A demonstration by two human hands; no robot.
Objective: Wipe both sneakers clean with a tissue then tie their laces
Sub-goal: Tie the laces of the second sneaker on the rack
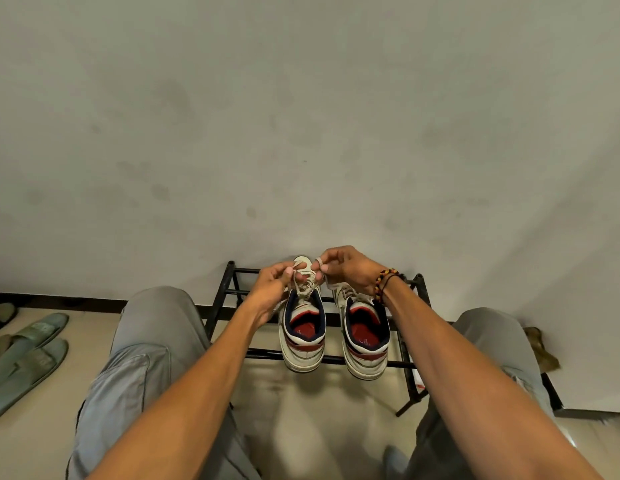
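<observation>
Both bare forearms reach forward from the bottom corners of the view and converge toward the centre, each hand raised at the far end of its arm. The left hand (272,282) has its fingers curled inward, thumb and forefinger pinching a strand of the lace (299,285); the right hand (346,268), just beside it, is turned knuckles up, its fingers bent and pinching a loop of the same lace. A beaded bracelet (384,281) circles the right wrist, and grey-trousered knees (152,327) spread wide beneath the arms.

Dim, soft light; wide-angle edge distortion
</observation>
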